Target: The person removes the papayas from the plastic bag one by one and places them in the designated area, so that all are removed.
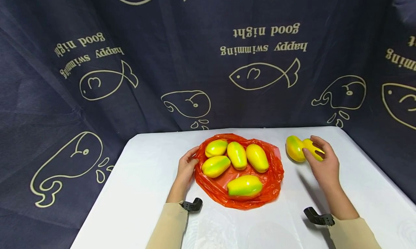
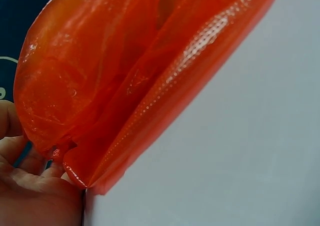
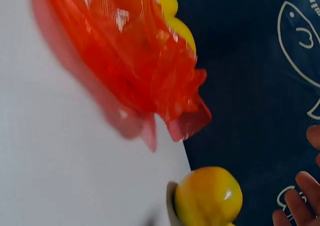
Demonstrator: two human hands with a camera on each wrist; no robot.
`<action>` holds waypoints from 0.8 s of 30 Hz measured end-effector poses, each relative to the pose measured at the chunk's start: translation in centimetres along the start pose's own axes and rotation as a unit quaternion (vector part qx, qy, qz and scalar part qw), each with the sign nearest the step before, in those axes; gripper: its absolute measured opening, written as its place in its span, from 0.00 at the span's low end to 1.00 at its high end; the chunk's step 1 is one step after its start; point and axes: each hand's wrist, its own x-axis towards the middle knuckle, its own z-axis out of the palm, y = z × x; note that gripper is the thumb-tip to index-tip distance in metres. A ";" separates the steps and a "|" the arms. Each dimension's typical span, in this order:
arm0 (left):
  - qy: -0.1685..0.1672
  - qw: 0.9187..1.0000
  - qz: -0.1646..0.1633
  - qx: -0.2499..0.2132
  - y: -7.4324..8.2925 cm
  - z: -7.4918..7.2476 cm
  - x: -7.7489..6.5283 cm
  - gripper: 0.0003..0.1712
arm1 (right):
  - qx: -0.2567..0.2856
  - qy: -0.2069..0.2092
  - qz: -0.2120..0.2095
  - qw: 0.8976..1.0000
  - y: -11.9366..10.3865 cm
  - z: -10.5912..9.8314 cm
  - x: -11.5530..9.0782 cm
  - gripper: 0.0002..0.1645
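Note:
A red plastic bag [image 1: 227,202] lies spread on the white table with its mouth up, holding several glossy yellow-green oblong fruits [image 1: 246,186] that look like mangoes. At its left rim, my left hand [image 1: 186,169] touches the plastic, thumb and index finger apart. The left wrist view shows the palm and partly hidden fingers against the bag [image 2: 125,85]. On the right, two more such fruits [image 1: 295,148] sit side by side on the table. My right hand [image 1: 327,167] hovers at the farther-right one, fingers spread and partly covering it; the right wrist view shows fingertips [image 3: 301,208] apart from the fruit [image 3: 207,196].
The white table [image 1: 146,176] ends at a dark blue curtain [image 1: 195,54] printed with fish, whales and upside-down lettering. A black wrist mount [image 1: 192,205] sits on the left wrist, and another black mount [image 1: 318,217] on the right.

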 end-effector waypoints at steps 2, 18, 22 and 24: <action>-0.001 1.000 -0.001 0.000 0.0 0.0 0.0 0.30 | 0.008 -0.014 -0.015 1.000 -0.2 0.1 -0.2 0.31; 0.001 1.000 0.005 0.007 0.2 0.0 0.0 0.31 | 0.109 -0.174 -0.119 0.971 -0.9 1.5 -2.0 0.28; 0.003 1.000 0.002 0.006 0.2 0.0 0.0 0.31 | 0.098 -0.209 -0.110 0.967 -1.3 1.8 -2.6 0.27; 0.003 1.000 0.003 0.007 0.1 0.0 0.0 0.31 | 0.094 -0.226 -0.107 0.964 -1.6 1.9 -2.7 0.26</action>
